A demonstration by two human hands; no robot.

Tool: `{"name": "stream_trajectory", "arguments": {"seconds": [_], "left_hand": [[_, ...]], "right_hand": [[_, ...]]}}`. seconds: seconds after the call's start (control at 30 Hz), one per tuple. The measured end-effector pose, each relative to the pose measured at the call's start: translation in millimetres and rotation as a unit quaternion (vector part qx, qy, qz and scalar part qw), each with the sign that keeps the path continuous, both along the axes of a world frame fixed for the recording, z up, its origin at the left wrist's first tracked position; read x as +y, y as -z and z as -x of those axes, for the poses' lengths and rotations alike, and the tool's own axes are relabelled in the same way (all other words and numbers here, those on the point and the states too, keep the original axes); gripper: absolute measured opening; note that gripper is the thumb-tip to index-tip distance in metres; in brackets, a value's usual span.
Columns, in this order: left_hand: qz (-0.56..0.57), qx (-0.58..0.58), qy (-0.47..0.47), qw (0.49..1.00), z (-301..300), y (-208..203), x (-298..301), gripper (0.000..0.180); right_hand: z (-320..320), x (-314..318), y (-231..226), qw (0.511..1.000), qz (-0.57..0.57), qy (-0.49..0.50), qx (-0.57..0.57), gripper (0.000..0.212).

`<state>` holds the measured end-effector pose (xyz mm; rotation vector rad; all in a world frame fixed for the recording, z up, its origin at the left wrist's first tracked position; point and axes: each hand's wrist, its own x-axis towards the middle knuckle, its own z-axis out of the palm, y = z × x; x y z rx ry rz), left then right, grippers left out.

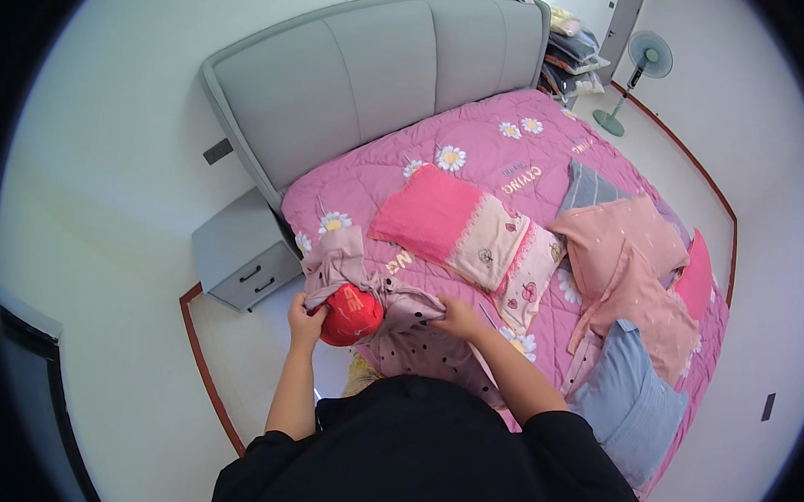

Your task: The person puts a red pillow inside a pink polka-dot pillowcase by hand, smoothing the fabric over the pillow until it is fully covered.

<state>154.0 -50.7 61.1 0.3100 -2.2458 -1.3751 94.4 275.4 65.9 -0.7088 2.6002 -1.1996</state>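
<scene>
At the near left edge of the bed, a dusty-pink cloth with small dark dots (410, 307) hangs between my hands. It looks like a pillowcase, but its full shape is hidden in folds. A bright red bundle (352, 316), perhaps a cushion, pokes out of the folds beside my left hand. My left hand (306, 320) is closed on the cloth's edge against the red bundle. With closed fingers, my right hand (458, 318) grips the cloth's other side. Just beyond my right hand, a pink and cream pillow (452, 226) lies on the purple-pink quilt (378, 183).
Peach pillows (627, 238) and a blue pillow (629, 395) lie to the right. A grey headboard (383, 66) borders the far side. The grey nightstand (245, 249) stands at left. Folded bedding (574, 57) and a standing fan (650, 55) are at far right.
</scene>
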Motion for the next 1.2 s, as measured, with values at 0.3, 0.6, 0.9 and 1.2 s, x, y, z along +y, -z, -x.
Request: {"name": "stream_trajectory", "arguments": {"seconds": [0.3, 0.6, 0.9, 1.2], "left_hand": [[-0.067, -0.011, 0.05, 0.996, 24, -48, 26, 0.018], [-0.188, -0.061, 0.093, 0.976, 27, -18, 71, 0.018], [-0.221, -0.151, 0.113, 0.957, 9, 10, 103, 0.022], [-0.249, -0.156, 0.128, 0.947, -14, -18, 109, 0.03]], "right_hand": [[33, 16, -111, 0.999, -0.036, -0.024, 0.0, 0.016], [12, 42, -103, 0.954, 0.002, 0.199, 0.227, 0.012], [-23, -20, 35, 0.97, -0.098, 0.215, 0.057, 0.02], [-6, -34, 84, 0.975, -0.008, 0.219, 0.033, 0.026]]}}
